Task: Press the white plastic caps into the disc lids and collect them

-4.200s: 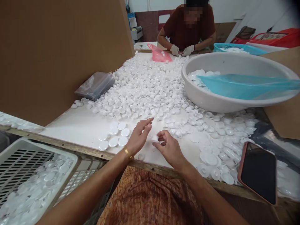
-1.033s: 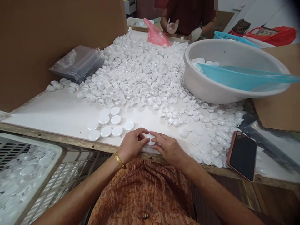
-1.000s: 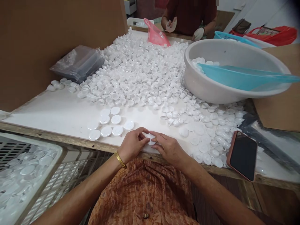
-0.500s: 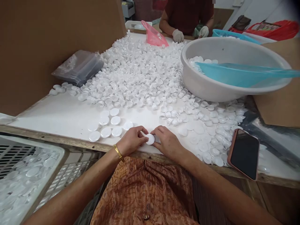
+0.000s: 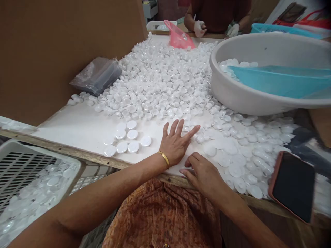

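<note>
My left hand stretches forward over the white table, fingers spread and flat, its fingertips at the near edge of the heap of small white caps. My right hand rests at the table's front edge with its fingers curled down; whether it holds a cap is hidden. Several assembled flat white lids lie in a cluster just left of my left hand. More flat white discs are spread to the right.
A large white basin holding caps and a blue scoop stands at the right. A phone lies at the front right. A slotted crate of lids sits lower left. Across the table, a person's gloved hands work beside a pink bag. Plastic bags lie by the brown board.
My two hands held a white lid together at the table edge; now the left hand has opened and reached forward toward the heap, and the right has stayed near the edge.
</note>
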Demonstrator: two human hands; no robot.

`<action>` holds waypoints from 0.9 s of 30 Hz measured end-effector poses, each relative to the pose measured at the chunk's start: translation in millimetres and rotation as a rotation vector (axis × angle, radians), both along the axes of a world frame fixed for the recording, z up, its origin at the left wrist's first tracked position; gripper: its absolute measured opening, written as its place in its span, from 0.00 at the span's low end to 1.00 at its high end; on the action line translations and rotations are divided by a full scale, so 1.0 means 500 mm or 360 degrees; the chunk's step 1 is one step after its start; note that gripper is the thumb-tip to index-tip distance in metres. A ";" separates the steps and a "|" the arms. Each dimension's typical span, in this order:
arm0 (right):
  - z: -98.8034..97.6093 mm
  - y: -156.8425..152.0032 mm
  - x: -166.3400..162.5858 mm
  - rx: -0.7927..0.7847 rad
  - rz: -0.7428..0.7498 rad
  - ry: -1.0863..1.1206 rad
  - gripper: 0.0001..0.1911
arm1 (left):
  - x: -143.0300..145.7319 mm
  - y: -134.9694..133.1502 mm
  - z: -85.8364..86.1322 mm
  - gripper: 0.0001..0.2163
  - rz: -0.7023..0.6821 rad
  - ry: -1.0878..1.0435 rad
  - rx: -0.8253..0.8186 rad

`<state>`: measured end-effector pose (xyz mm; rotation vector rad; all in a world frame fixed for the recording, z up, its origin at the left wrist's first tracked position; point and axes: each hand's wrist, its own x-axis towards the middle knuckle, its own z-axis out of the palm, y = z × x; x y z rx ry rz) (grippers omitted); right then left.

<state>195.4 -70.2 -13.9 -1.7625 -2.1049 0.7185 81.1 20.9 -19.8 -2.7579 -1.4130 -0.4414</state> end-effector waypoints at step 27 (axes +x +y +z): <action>-0.023 0.005 0.004 0.0095 -0.0165 0.0219 0.17 | -0.009 0.015 -0.007 0.22 0.0195 -0.0547 -0.0394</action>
